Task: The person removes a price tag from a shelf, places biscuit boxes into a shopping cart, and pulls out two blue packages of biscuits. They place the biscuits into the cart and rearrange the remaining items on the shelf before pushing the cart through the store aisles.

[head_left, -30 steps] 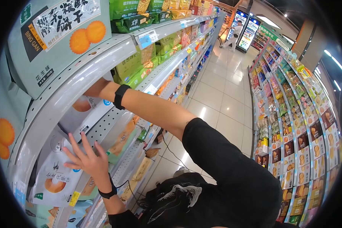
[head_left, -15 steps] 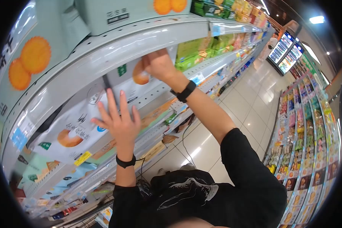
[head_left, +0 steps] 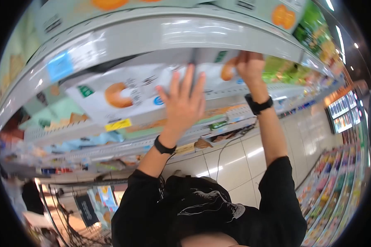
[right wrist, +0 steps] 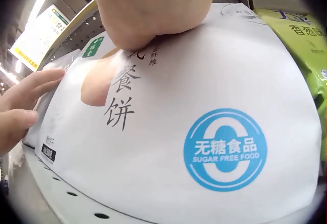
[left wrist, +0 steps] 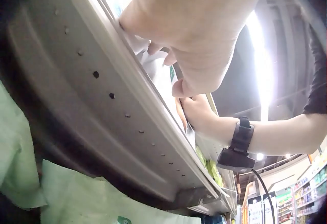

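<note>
Two white biscuit bags stand side by side on a shelf, each with a round ring biscuit printed on it. My left hand [head_left: 183,103] has straight, spread fingers lying over the inner end of the left bag [head_left: 99,92], near the gap between the bags. At the upper front of the right bag [right wrist: 163,157] is my right hand [head_left: 251,72], the heel of its palm against the printed face in the right wrist view. Its fingertips are hidden at the bag's top, beneath the shelf above, so I cannot tell whether they grip it.
The upper shelf's front edge [head_left: 185,31] hangs low over both bags. Green packets [head_left: 282,70] stand right of them, and pale green bags [left wrist: 102,198] sit on the shelf below. A tiled aisle [head_left: 239,164] runs behind, with stocked shelves [head_left: 338,185] opposite.
The head view has swung left, so the shelf now runs across the picture. My left hand stays spread at the left bag's inner end; the right remains at the right bag's top.
</note>
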`<action>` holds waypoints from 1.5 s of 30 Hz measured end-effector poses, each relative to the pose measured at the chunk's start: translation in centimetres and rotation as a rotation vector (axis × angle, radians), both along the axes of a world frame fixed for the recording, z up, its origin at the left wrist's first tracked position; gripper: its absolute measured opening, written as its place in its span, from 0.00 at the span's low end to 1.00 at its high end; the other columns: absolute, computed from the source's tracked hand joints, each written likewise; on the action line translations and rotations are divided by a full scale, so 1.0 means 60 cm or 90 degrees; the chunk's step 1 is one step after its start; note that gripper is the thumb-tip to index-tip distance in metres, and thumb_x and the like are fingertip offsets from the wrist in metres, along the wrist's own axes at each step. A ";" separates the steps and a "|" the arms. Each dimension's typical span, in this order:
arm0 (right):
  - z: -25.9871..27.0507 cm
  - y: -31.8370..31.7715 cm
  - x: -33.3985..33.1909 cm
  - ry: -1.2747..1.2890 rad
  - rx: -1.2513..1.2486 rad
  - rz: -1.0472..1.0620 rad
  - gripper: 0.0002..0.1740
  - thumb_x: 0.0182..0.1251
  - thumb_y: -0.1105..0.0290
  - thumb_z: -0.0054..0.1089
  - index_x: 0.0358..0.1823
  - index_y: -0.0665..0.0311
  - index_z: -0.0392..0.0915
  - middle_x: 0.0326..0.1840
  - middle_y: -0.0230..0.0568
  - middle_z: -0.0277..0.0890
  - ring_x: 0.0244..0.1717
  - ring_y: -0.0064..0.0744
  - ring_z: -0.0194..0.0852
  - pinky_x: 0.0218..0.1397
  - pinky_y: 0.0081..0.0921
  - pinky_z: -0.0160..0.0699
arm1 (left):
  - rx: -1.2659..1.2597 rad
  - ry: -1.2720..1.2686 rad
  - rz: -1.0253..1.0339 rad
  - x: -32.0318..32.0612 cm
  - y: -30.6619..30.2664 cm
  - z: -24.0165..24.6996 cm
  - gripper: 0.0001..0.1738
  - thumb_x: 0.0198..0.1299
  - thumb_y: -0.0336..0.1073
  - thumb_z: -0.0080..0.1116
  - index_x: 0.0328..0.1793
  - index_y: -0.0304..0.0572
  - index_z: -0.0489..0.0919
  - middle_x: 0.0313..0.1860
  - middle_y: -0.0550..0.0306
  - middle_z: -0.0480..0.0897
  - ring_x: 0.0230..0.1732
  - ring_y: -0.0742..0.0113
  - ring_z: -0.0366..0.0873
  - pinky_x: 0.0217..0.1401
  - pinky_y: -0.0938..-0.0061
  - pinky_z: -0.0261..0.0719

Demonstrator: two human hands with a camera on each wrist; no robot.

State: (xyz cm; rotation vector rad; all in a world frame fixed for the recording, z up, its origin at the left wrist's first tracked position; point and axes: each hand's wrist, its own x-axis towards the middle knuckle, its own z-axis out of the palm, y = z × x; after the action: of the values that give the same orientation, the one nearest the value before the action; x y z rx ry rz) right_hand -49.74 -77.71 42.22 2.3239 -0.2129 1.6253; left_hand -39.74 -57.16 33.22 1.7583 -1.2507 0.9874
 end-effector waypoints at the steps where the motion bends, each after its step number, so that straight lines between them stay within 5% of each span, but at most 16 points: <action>1: 0.008 0.005 0.002 -0.019 -0.011 0.024 0.12 0.59 0.79 0.59 0.46 0.67 0.80 0.38 0.53 0.79 0.37 0.58 0.76 0.41 0.46 0.76 | -0.014 -0.007 0.000 0.001 -0.002 -0.001 0.31 0.55 0.42 0.61 0.68 0.54 0.76 0.76 0.51 0.67 0.81 0.42 0.46 0.77 0.38 0.15; 12: 0.014 0.017 0.004 -0.027 0.011 0.033 0.10 0.62 0.78 0.58 0.45 0.68 0.80 0.36 0.53 0.78 0.32 0.54 0.76 0.38 0.41 0.76 | -0.095 0.006 -0.050 -0.018 -0.008 -0.001 0.26 0.51 0.36 0.59 0.60 0.57 0.82 0.73 0.54 0.71 0.79 0.45 0.52 0.79 0.41 0.23; 20: 0.028 0.011 -0.004 -0.036 0.021 0.080 0.11 0.63 0.76 0.57 0.47 0.68 0.80 0.42 0.55 0.80 0.41 0.61 0.77 0.48 0.45 0.74 | -0.070 -0.001 -0.100 -0.030 -0.002 -0.011 0.24 0.49 0.35 0.62 0.56 0.54 0.84 0.72 0.51 0.71 0.79 0.40 0.49 0.79 0.41 0.21; 26: 0.023 0.035 -0.026 -0.054 0.076 0.075 0.13 0.65 0.76 0.54 0.50 0.71 0.77 0.48 0.57 0.77 0.51 0.60 0.73 0.56 0.43 0.69 | -0.083 -0.014 -0.166 -0.064 0.012 -0.032 0.20 0.49 0.32 0.62 0.51 0.53 0.85 0.68 0.55 0.75 0.77 0.44 0.54 0.80 0.45 0.29; 28: 0.009 0.039 -0.037 -0.052 0.079 0.066 0.14 0.65 0.76 0.54 0.51 0.71 0.76 0.51 0.57 0.76 0.55 0.58 0.71 0.59 0.43 0.67 | -0.121 -0.018 -0.213 -0.084 0.021 -0.041 0.19 0.48 0.30 0.60 0.49 0.52 0.85 0.63 0.58 0.79 0.70 0.52 0.65 0.76 0.45 0.47; 29: 0.002 0.044 -0.042 -0.049 0.084 0.059 0.15 0.65 0.76 0.53 0.52 0.72 0.75 0.53 0.56 0.75 0.59 0.57 0.69 0.62 0.42 0.64 | -0.119 -0.016 -0.212 -0.093 0.026 -0.041 0.19 0.48 0.30 0.60 0.49 0.52 0.85 0.63 0.58 0.79 0.70 0.52 0.65 0.76 0.45 0.47; 31: -0.005 0.065 -0.054 -0.040 0.128 0.095 0.15 0.65 0.77 0.53 0.53 0.72 0.74 0.56 0.55 0.74 0.61 0.55 0.68 0.64 0.42 0.63 | -0.107 0.078 -0.324 -0.108 0.041 -0.041 0.17 0.47 0.24 0.60 0.45 0.47 0.84 0.45 0.58 0.85 0.51 0.54 0.78 0.60 0.55 0.71; 32: -0.009 0.078 -0.059 -0.033 0.169 0.130 0.16 0.64 0.77 0.53 0.53 0.71 0.73 0.59 0.55 0.73 0.63 0.54 0.66 0.67 0.42 0.61 | -0.103 0.079 -0.316 -0.114 0.049 -0.058 0.17 0.47 0.24 0.60 0.45 0.47 0.84 0.45 0.58 0.85 0.51 0.54 0.78 0.60 0.55 0.71; 34: -0.036 0.110 -0.070 -0.019 0.166 0.132 0.17 0.64 0.77 0.53 0.55 0.71 0.72 0.61 0.54 0.72 0.65 0.54 0.65 0.69 0.42 0.59 | -0.012 0.215 -0.405 -0.128 0.066 -0.102 0.14 0.49 0.20 0.59 0.41 0.43 0.82 0.30 0.53 0.82 0.30 0.54 0.80 0.34 0.64 0.76; 37: -0.093 0.170 -0.082 0.018 0.181 0.170 0.19 0.63 0.78 0.52 0.57 0.70 0.71 0.64 0.54 0.70 0.68 0.54 0.63 0.72 0.43 0.56 | 0.018 0.292 -0.389 -0.156 0.107 -0.099 0.12 0.53 0.18 0.57 0.41 0.39 0.80 0.23 0.49 0.78 0.21 0.49 0.75 0.24 0.64 0.71; 40: -0.166 0.241 -0.100 0.065 0.260 0.245 0.21 0.62 0.77 0.53 0.59 0.68 0.70 0.65 0.52 0.69 0.69 0.54 0.62 0.73 0.45 0.54 | 0.028 0.458 -0.294 -0.191 0.144 -0.120 0.12 0.55 0.18 0.53 0.44 0.39 0.77 0.25 0.45 0.77 0.25 0.40 0.75 0.30 0.57 0.74; 45: -0.310 0.333 -0.153 0.132 0.559 0.423 0.22 0.64 0.75 0.54 0.61 0.67 0.68 0.64 0.52 0.70 0.67 0.51 0.65 0.72 0.43 0.56 | 0.019 0.462 -0.211 -0.270 0.216 -0.124 0.13 0.53 0.16 0.48 0.42 0.37 0.76 0.33 0.42 0.76 0.35 0.39 0.77 0.36 0.57 0.75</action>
State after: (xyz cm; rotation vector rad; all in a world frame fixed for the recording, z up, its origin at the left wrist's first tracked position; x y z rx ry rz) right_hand -58.92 -57.75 23.64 3.5039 -0.1229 1.7624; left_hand -55.95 -44.18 25.75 1.6332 -1.0191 0.1050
